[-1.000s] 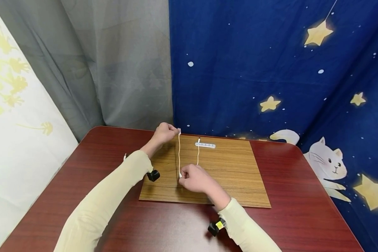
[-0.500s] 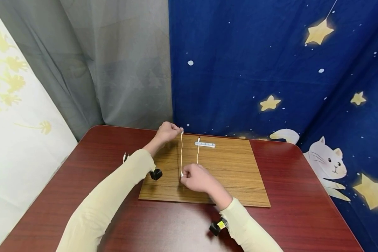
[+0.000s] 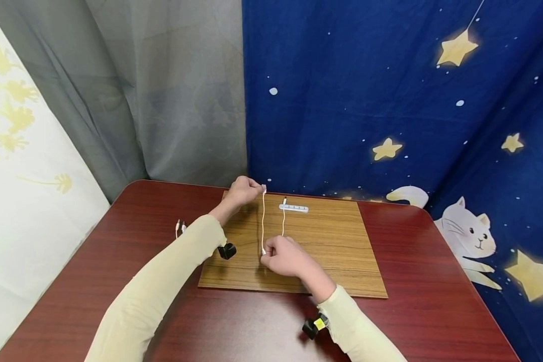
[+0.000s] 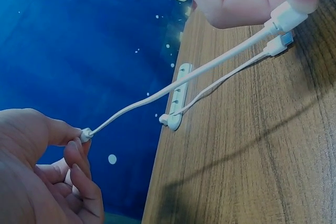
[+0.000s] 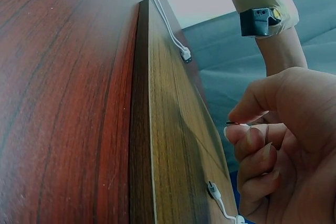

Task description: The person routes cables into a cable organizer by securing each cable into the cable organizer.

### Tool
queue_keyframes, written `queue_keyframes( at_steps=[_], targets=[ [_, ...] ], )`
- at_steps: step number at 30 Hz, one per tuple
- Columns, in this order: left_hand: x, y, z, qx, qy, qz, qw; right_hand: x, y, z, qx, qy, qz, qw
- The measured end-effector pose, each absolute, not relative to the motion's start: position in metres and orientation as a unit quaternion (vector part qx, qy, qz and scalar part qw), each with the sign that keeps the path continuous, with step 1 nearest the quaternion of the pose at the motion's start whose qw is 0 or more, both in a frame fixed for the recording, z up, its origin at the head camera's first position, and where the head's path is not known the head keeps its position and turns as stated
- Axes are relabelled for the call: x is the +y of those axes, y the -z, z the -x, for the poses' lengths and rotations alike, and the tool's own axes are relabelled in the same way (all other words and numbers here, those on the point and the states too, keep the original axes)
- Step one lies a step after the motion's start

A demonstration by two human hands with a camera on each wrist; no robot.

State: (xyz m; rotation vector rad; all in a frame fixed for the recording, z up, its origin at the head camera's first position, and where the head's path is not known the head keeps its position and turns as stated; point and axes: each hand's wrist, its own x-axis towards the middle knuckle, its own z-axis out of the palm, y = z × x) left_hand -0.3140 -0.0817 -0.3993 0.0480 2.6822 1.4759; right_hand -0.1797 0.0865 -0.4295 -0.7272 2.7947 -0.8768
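Observation:
Between both hands a short white charging cable (image 3: 263,221) is stretched, above the wooden board (image 3: 335,251). My left hand (image 3: 246,190) pinches its small end connector (image 4: 85,135) near the board's far edge. My right hand (image 3: 286,255) pinches the larger plug (image 4: 287,18) at the near end. On the board, a white cable clip strip (image 3: 296,208) with several slots lies near the far edge. A second white cable (image 4: 220,80) runs through the strip's end slot, its plug (image 4: 278,44) pointing toward the near side.
More white cables (image 3: 178,229) lie on the red-brown table (image 3: 235,327) left of the board, partly behind the left sleeve. Curtains (image 3: 326,100) hang behind the table's far edge. Each wrist wears a small black camera (image 3: 228,251).
Both hands have shifted slightly to the right with the stretched cable, the left hand more than the right. The cable is now closer to the clip strip.

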Motion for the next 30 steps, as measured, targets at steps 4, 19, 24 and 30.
queue_keyframes(
  at_steps=[4,19,24,30],
  targets=[
    [-0.080,0.400,0.313,0.874,-0.483,-0.013,0.043,0.087,0.428,0.179,0.925,0.289,0.239,0.065],
    [-0.076,0.404,0.315,0.874,-0.482,-0.015,0.051,0.093,0.429,0.180,0.922,0.300,0.231,0.074],
    [-0.074,0.406,0.316,0.873,-0.485,-0.011,0.047,0.095,0.430,0.180,0.923,0.298,0.235,0.070],
    [-0.070,0.407,0.318,0.873,-0.484,-0.017,0.050,0.097,0.430,0.180,0.923,0.295,0.240,0.065]
  ],
)
